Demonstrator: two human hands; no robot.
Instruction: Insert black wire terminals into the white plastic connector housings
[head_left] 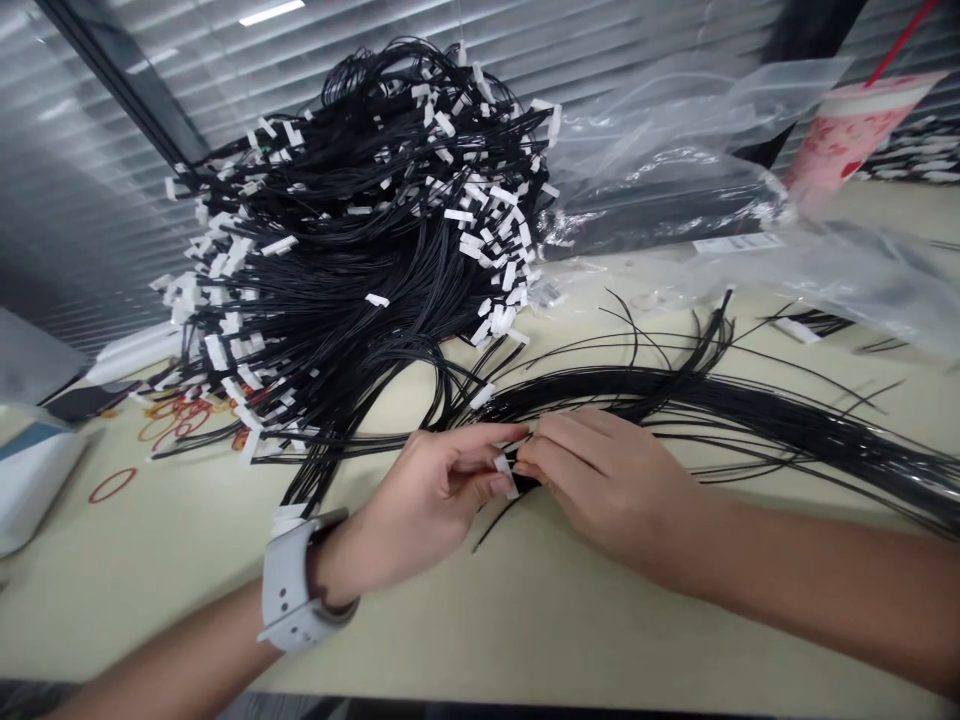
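Note:
Between thumb and fingers, my left hand [439,490] pinches a small white connector [507,476] above the table. My right hand [600,480] is closed right beside it, fingertips pressed together at the connector's right side on black wire; the wire's exact seat is hidden by the fingers. One thin black wire end [484,537] sticks out below the hands. Just behind them runs a long bundle of loose black wires [795,420], stretching to the right edge. A large heap of black cables [360,260] with white connectors on their ends lies beyond my left hand.
Red and orange rubber bands [180,415] lie left of the heap, with a single band [113,486] nearer. Clear plastic bags [667,190] rest at the back right, near a pink cup [844,135] with a red straw. A white object [34,490] stands at the left edge.

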